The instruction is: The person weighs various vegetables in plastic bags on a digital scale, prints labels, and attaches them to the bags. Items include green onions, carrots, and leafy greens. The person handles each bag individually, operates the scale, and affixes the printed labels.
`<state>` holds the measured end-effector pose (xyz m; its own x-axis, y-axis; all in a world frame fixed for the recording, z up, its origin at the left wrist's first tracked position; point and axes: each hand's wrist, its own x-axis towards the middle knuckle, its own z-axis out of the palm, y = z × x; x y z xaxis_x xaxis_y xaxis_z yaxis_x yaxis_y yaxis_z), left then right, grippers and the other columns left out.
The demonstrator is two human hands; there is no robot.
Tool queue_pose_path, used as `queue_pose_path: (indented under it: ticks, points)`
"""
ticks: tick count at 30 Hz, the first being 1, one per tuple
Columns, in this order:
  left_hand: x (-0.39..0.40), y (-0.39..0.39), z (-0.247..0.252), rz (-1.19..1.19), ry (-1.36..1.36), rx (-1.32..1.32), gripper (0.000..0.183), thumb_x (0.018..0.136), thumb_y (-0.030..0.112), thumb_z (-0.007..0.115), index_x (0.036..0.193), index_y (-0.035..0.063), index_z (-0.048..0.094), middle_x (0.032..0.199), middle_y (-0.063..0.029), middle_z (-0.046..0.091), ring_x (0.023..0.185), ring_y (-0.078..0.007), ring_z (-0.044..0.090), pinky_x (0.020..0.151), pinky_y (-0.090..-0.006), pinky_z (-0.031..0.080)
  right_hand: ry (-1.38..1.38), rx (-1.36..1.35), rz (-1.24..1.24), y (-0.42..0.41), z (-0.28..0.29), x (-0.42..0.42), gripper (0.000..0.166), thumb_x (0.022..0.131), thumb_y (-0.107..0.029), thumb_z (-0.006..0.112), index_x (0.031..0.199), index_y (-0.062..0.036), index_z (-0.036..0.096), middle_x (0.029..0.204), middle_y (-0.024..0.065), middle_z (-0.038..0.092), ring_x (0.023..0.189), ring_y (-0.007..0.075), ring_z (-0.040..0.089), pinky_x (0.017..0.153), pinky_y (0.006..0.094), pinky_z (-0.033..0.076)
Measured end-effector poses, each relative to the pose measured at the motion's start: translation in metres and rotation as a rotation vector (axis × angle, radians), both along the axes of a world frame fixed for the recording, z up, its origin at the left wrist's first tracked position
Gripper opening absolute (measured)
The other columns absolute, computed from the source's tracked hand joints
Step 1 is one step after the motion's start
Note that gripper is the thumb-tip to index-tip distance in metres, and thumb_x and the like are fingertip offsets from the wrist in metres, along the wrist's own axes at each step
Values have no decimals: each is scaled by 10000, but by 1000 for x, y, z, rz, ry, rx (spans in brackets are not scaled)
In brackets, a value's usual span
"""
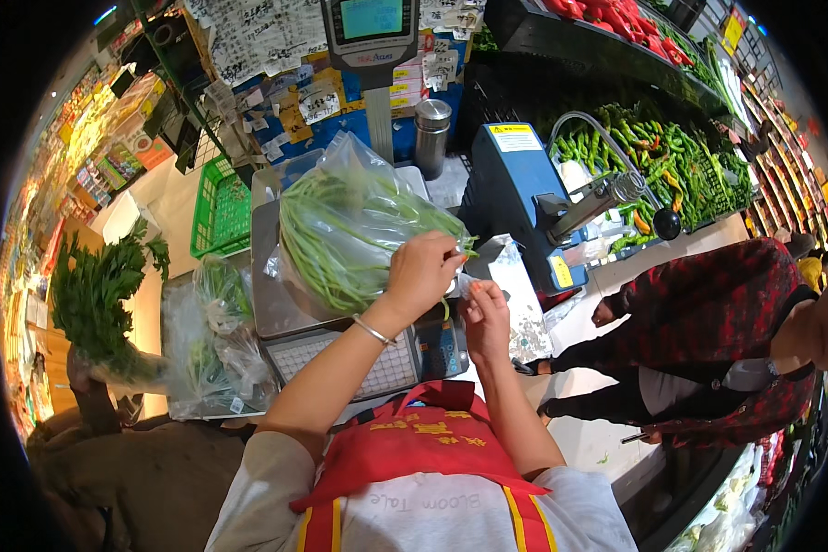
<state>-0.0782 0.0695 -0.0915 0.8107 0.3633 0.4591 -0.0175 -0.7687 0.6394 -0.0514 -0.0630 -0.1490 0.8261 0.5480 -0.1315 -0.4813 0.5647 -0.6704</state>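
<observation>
A clear plastic bag (359,176) of long green leafy-stem vegetables (331,241) lies on the metal pan of a weighing scale (268,303). My left hand (424,272), with a bangle at the wrist, grips the gathered end of that bag. Just below it, my right hand (486,321) has its fingers curled in a pinch on a wisp of clear plastic at the bag's end. Some stem tips poke out beside my fingers. The scale's keypad (345,366) sits under my left forearm, partly covered.
A blue bag-sealing machine (517,186) with a lever stands at right; a steel flask (432,138) is behind. More bagged greens (221,331) lie left, near a green basket (222,207). Someone at left holds celery (103,303); another person (704,317) stands right. Green peppers (669,165) fill a display.
</observation>
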Motion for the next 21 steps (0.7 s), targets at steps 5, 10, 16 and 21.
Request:
queue_pose_path:
  ticks: [5,10,16,21]
  points:
    - [-12,19,-9,-44,-1,-395,127,724,114,649,685,5,597,621,-51,540,512,-180,501,494,-307,382,559,320,30,3,-6,1,32,870,-94,529,863,-66,514,686,5,453,534,73,392,470,203,327]
    - [-12,26,-15,-43,-114,-1158,88,764,72,621,733,-8,604,682,4,545,629,-85,480,597,-236,388,249,205,-2,9,-6,19,114,890,-74,474,778,-81,457,601,-18,394,428,42,286,396,177,244]
    - [-18,44,-29,-183,55,-1065,60,808,95,584,784,40,581,688,32,504,654,-56,440,600,-195,335,-556,-500,10,-44,55,15,129,835,-91,561,959,-54,549,716,16,568,638,71,535,571,228,439]
    - [-34,49,-33,-224,130,-962,106,842,120,547,791,30,566,766,-4,550,749,-91,494,702,-224,376,-664,-756,-1028,-273,166,28,116,838,-46,513,948,-46,551,746,13,552,668,70,518,594,213,428]
